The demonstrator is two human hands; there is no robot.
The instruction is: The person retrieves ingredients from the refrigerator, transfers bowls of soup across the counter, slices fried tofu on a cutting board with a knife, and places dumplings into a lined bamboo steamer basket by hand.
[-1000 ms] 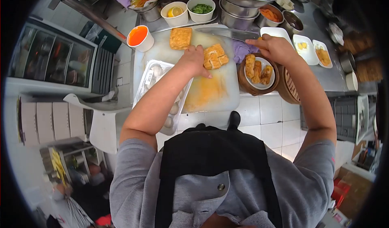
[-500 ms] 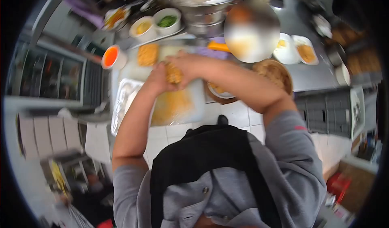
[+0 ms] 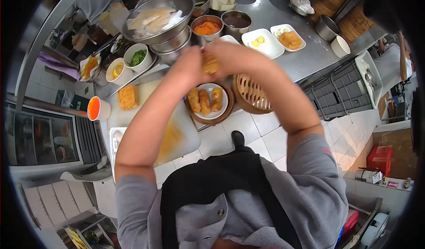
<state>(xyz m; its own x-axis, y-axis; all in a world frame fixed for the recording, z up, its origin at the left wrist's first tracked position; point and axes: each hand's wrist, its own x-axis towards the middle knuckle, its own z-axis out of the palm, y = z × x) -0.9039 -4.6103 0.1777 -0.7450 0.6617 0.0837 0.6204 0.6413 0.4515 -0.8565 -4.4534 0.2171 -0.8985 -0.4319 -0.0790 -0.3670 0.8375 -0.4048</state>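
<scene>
Head view: fried block [image 3: 210, 66] up at 12 o'clock, over the metal tabletop [image 3: 283, 63], beyond the round plate [image 3: 225, 99] of fried rolls. Grip: left hand [image 3: 189, 66] and right hand [image 3: 220, 58] closed on it from 9 and 3 o'clock; fingertips blurred, exact finger placing can't be told. Handling, my estimate: light, soft inside, thin skin, slightly oily; cut lines seem to cross it, so it could fall into bits if pinched. Best hold: broad and low on both sides, even, gentle squeeze. Looks: golden brown, darker streaks, boxy, mostly covered by hands; underside hidden. Whole block [image 3: 128, 97] of like colour toward 8 o'clock from the hands, flat on the white board [image 3: 187, 138], squarish, wrinkled skin. Orange smear on board.
</scene>
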